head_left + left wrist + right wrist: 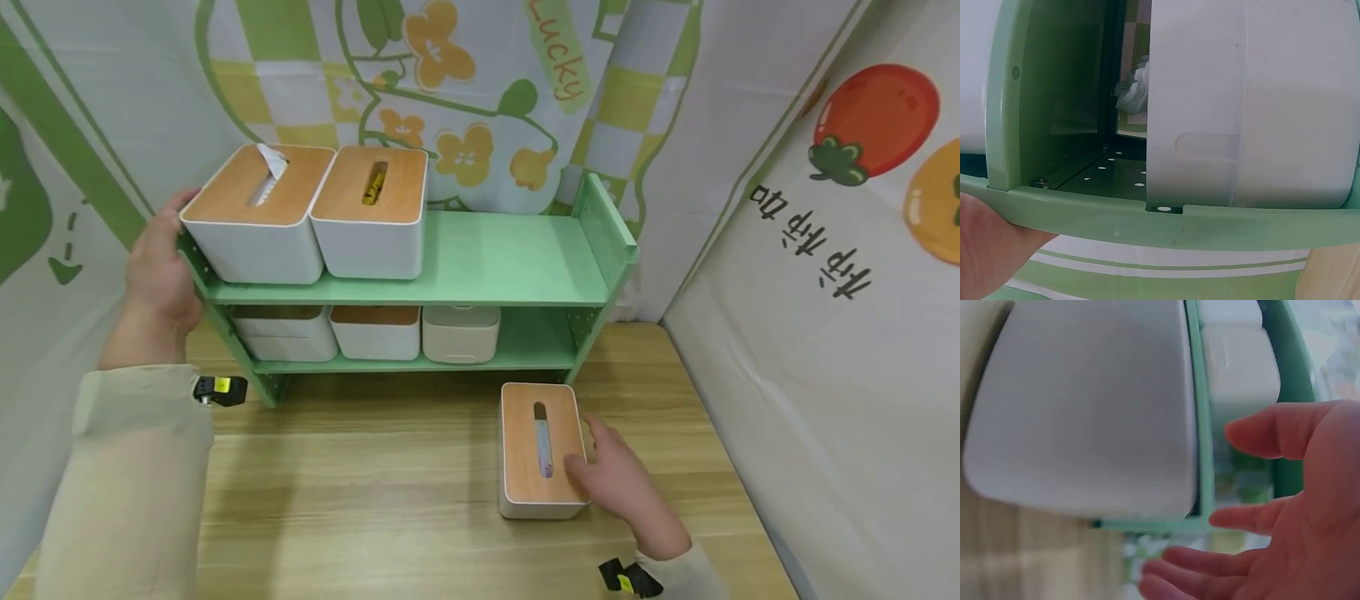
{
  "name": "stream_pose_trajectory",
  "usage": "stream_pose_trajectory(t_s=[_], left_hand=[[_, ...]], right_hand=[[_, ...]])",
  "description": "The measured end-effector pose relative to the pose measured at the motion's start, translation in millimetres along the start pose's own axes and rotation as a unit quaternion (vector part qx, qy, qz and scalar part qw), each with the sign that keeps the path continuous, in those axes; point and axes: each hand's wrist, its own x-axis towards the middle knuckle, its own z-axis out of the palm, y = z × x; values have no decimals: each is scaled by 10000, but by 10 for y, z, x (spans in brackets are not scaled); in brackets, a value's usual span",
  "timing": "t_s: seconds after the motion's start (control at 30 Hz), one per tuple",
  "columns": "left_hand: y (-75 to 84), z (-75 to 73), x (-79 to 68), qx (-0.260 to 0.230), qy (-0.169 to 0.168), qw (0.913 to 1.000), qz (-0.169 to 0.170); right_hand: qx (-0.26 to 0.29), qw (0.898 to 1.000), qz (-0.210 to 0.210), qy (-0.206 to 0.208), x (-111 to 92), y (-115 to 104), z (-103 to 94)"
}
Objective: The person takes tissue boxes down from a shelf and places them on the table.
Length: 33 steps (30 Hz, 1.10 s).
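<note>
My left hand [157,271] rests against the outer left side panel of the green shelf [510,258]; in the left wrist view its thumb side [991,244] lies along the panel's outside, and the rest is hidden. On the table, in front of the shelf's right end, stands a white tissue box [517,504] with a wood-look lid and a bluish thing in its slot. Beside the box's right side is my right hand [618,475], thumb overlapping the lid's edge in the head view. Up close, the right wrist view shows its spread fingers [1204,569] holding nothing.
Two wood-lidded tissue boxes stand on the upper left: one [258,250] with a white tissue poking out, one [367,250] with yellow packs inside. Below them sit two more lidded boxes [375,337] and a cream container [460,337]. Printed cloth walls [810,333] surround the wooden table [360,500].
</note>
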Motion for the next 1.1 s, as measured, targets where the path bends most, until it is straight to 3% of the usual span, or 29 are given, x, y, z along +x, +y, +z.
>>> stream_pose_trajectory(t_s=[0.1,0.2,0.3,0.4,0.67,0.83,1.1], left_hand=[[3,9,10,19,23,10000,-9],[-10,18,15,15,-12,10000,1],[-18,25,15,-17,-50,10000,21],[-15,28,12,-72,-96,9999,23],[4,10,-1,-167,-31,9998,-38],[4,-2,-14,-189,33,9998,-70],[6,12,-3,-172,55,9998,-52]], right_hand=[[-947,9926,-688,318,-60,-114,46],[-1669,9751,-1351,554,-133,-185,120],[-2121,9595,-1735,649,-199,-237,182],[-2280,9552,-1797,567,-248,-281,213],[-2512,9551,-1563,187,-306,-291,228],[-2456,9579,-1453,311,-308,-285,186],[-2435,9519,-1836,300,-349,-349,213]])
